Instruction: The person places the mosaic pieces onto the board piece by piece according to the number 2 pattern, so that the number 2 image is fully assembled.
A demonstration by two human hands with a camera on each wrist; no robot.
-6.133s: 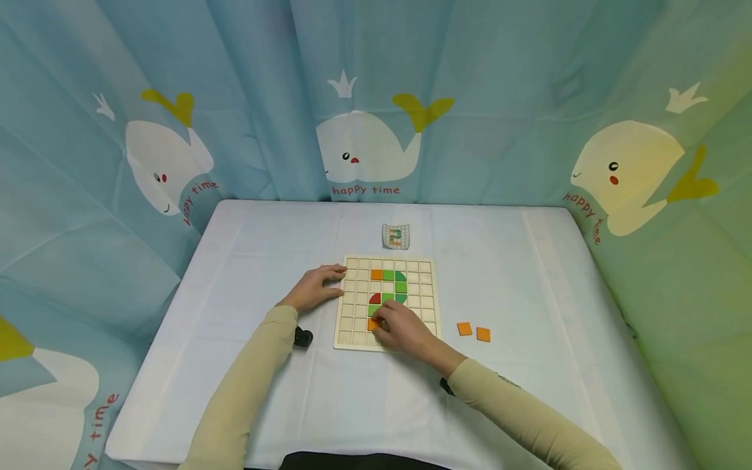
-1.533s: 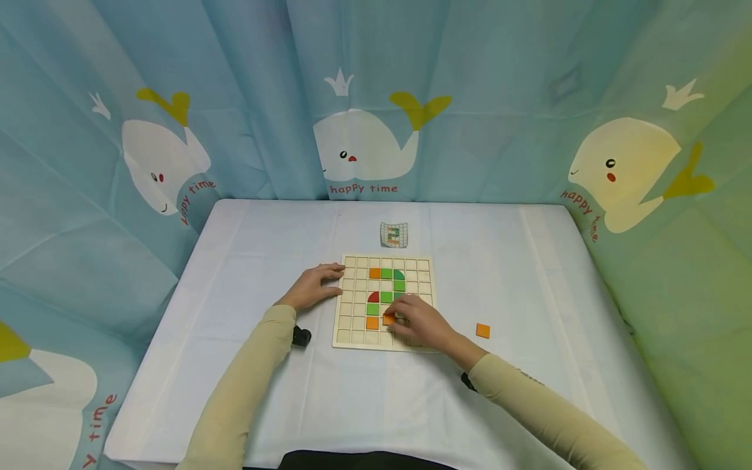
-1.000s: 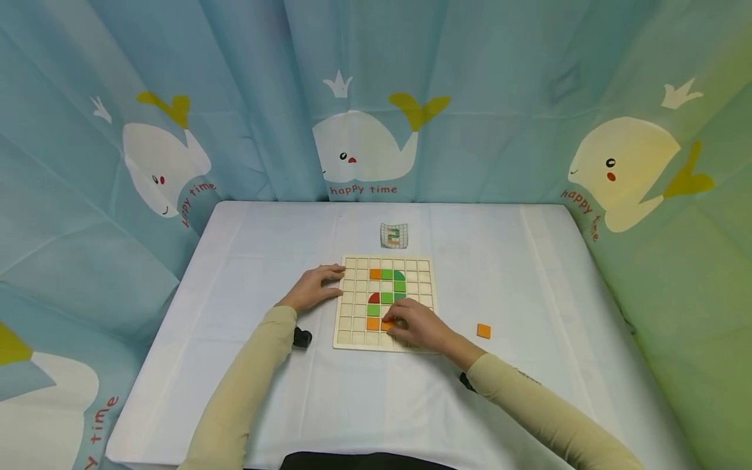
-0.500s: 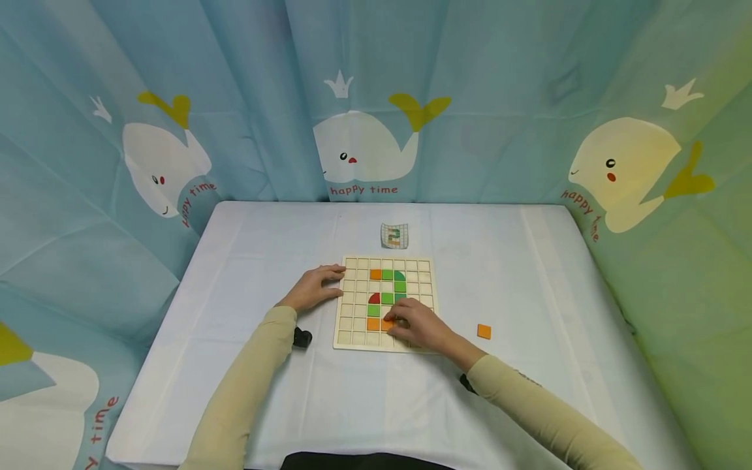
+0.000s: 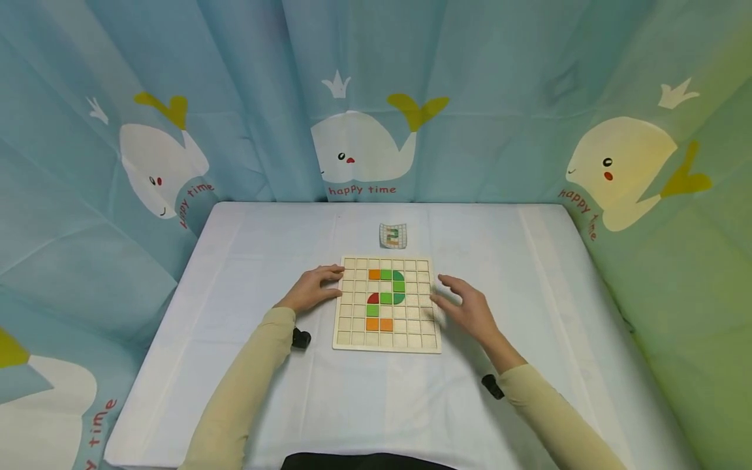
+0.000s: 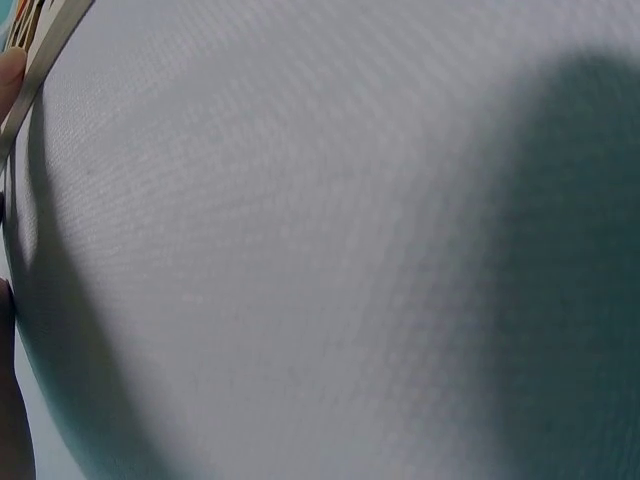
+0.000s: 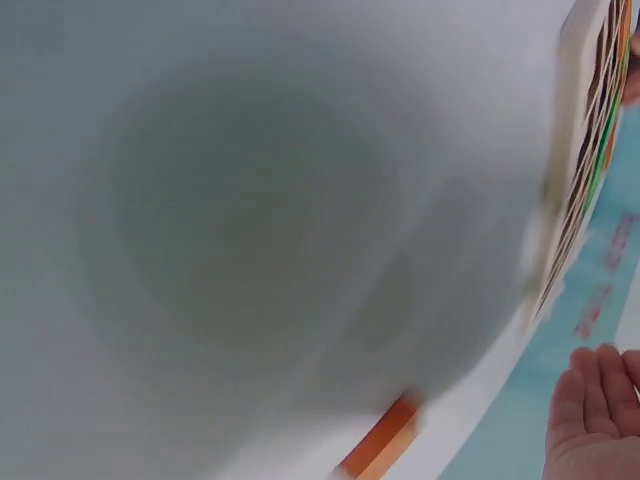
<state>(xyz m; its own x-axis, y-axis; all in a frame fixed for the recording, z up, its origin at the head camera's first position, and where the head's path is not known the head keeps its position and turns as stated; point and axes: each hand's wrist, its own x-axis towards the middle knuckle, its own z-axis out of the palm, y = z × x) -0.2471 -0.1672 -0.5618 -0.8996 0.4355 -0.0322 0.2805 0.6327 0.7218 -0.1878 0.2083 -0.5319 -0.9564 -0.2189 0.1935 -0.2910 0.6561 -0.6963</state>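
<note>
A pale wooden grid board [image 5: 420, 333] lies mid-table, several coloured tiles set in its squares. Green squares, dark green rounded pieces [image 5: 399, 298] and a red rounded piece [image 5: 373, 298] form a curve. Below it, two orange tiles [image 5: 373, 324] sit side by side. My left hand [image 5: 311, 288] rests at the board's left edge, fingers and thumb spread against it. To the right of the board my right hand [image 5: 472, 312] hovers with loose fingers, holding nothing. A loose orange tile [image 7: 382, 440] lies on the table in the right wrist view; the right hand or wrist hides it from the head view.
Behind the board lies a small, slightly curled pattern card [image 5: 393, 236] with a gridded figure. A white cloth [image 5: 264, 241] covers the table. A blue curtain with whales [image 5: 493, 150] hangs along the back and sides.
My right hand has let go of the second orange tile, which now lies flat in its square, and has moved right, off the board. My left hand has stayed in place.
</note>
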